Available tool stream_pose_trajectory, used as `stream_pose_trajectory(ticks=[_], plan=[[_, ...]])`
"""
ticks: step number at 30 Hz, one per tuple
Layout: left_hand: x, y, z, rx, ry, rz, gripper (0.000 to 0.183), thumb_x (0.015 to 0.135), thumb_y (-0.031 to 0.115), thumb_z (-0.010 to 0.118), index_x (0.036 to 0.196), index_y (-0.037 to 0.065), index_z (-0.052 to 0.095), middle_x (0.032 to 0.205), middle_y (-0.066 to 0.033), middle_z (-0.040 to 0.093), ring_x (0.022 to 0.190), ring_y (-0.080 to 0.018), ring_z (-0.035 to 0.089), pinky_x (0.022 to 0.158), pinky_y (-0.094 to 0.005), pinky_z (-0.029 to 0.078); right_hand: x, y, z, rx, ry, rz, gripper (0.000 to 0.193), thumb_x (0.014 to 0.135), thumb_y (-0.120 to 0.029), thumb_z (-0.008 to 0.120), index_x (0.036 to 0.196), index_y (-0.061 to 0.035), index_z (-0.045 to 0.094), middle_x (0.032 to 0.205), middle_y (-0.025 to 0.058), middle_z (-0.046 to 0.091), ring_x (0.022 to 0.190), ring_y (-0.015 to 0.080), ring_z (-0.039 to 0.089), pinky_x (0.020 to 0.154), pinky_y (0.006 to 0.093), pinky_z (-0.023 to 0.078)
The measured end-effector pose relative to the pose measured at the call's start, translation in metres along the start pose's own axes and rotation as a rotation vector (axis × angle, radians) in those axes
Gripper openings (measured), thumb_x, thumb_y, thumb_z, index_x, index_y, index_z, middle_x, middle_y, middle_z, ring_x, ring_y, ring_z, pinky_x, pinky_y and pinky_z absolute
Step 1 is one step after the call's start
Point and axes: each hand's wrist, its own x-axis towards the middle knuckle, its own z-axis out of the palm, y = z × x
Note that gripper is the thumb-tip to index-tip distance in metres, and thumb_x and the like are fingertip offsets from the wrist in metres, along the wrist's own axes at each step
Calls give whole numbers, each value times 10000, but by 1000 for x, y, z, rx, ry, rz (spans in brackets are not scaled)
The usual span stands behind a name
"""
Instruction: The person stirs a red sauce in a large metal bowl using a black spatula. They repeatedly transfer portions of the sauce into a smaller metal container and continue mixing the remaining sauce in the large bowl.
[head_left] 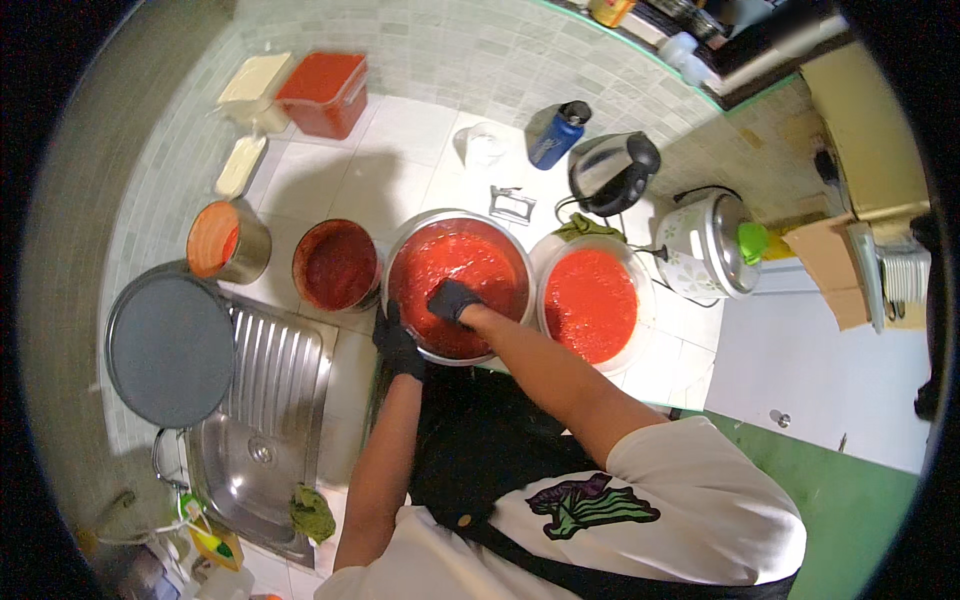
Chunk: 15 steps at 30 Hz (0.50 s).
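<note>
The round metal bowl [440, 218] of red sauce [480, 258], without a long axis, sits on the worktop [395, 130] at two o'clock from the left hand [397, 345], which touches its rim; the right hand [453, 300], nearer its centre, meets the sauce; neither grip's closure can be told.

Ctr: R hand [455, 300], dk glove, down in red sauce [475, 258] in steel bowl [458, 214]; L hand [398, 345], also gloved, at bowl's lower-L rim. Just R of it: pale bowl [646, 305] w/ red sauce. Lower L: sink [230, 465]. Upper R of ctr: blue bottle [557, 138], elec. kettle [608, 178].
</note>
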Motion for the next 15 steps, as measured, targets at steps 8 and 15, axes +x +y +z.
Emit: stream_pose_trajectory(ticks=[8,15], plan=[[-5,-7,3,29,-30,-4,386,1014,213,607,1315,-29,621,1215,-130,679,1042,-241,649,918,-383,525,-26,23,-32,-337,-230,-343,270,869,-238,530,794,-93,746,879,198,720,791,371,710,760,493,550],[-10,-2,10,33,39,4,501,1021,243,575,1391,-89,507,1331,-208,608,1146,-273,616,999,-398,482,-23,4,-56,-282,-187,-193,348,921,-327,512,888,-80,754,959,196,724,886,378,700,841,486,535]])
